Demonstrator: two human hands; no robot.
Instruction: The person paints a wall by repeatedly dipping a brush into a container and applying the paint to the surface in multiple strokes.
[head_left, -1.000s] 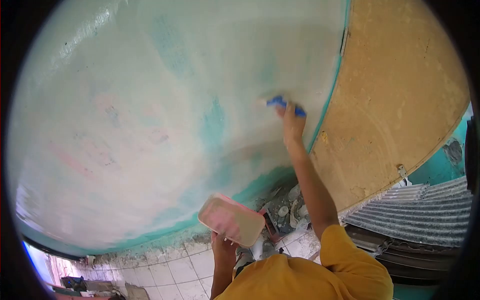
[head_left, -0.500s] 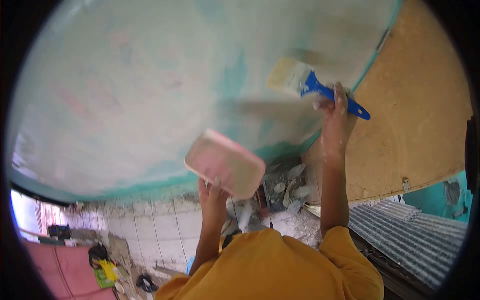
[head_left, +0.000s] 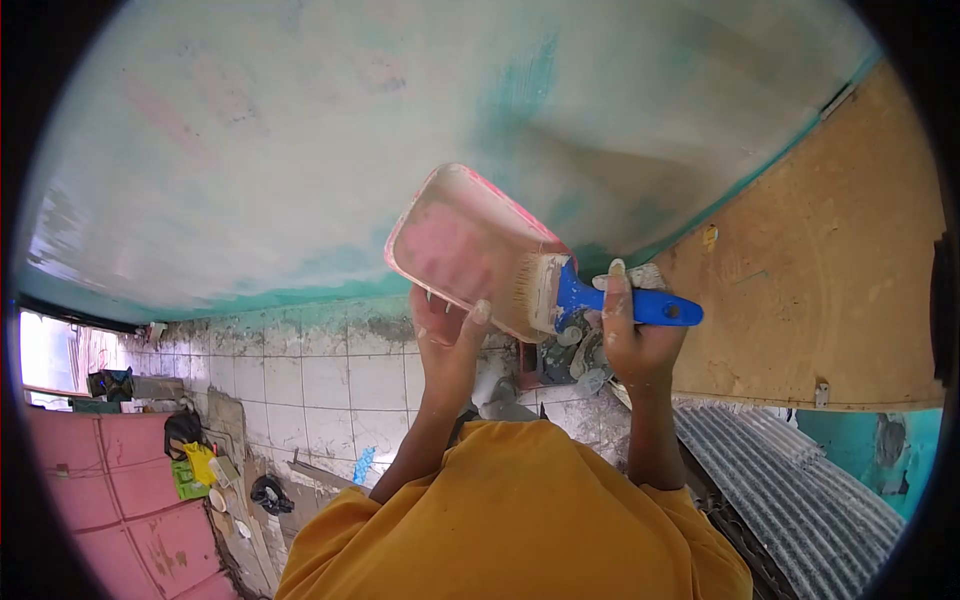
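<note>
My left hand point(head_left: 450, 335) is closed on the lower edge of a shallow pink tray point(head_left: 445, 240), thumb on the near side. Pale paint smears coat the tray's inside and rim. My right hand point(head_left: 637, 325) grips the blue handle of a wide paintbrush point(head_left: 580, 298). The brush's pale bristles rest at the tray's right end, seemingly against its inner surface. White paint spots mark the fingers of both hands. Behind the tray rises a wall point(head_left: 300, 150) with whitish paint over turquoise and faint pink patches.
To the right stands a tan wooden panel point(head_left: 800, 270). Corrugated sheets point(head_left: 790, 490) lean at lower right. White tiles point(head_left: 305, 375) run below the painted wall. Clutter, including a yellow bag point(head_left: 200, 464) and a black bag point(head_left: 270, 494), lies at lower left beside a pink surface point(head_left: 120, 480).
The paintbrush has come down and left from the wall to the tray. The tray has risen slightly and tilted so its inside shows more. Both hands keep their hold.
</note>
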